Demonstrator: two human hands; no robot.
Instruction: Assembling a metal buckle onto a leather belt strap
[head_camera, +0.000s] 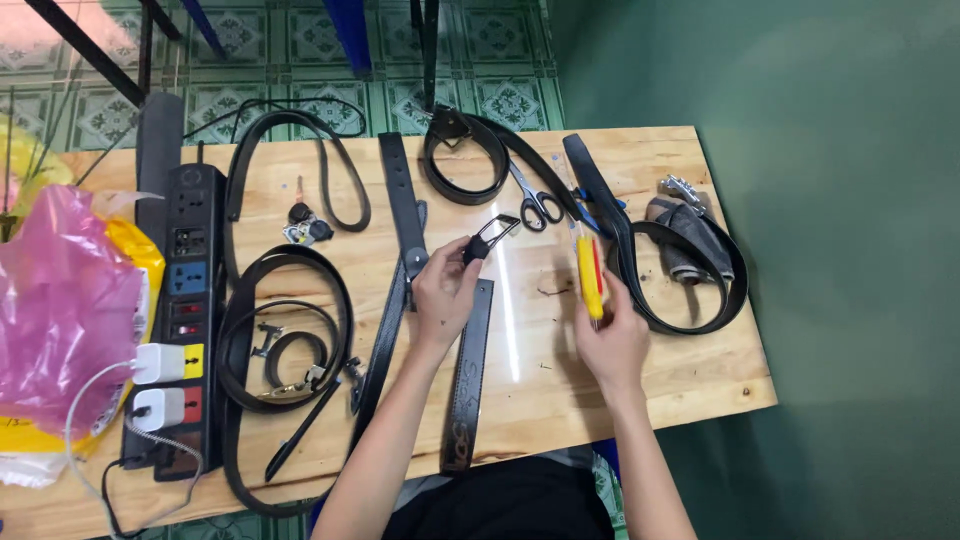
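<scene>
On the worktop (690, 370): black belts, scissors (535, 203), power strip (182, 300).
Left hand (443, 292): grip clasps belt buckle (488, 238).
Right hand (612, 338): grip clenched around yellow-handled screwdriver (590, 275).

The scene is evenly and brightly lit from above; a streak of glare is seen on the varnished desk (508, 290). Shadows are soft, and focus is sharp throughout.
</scene>
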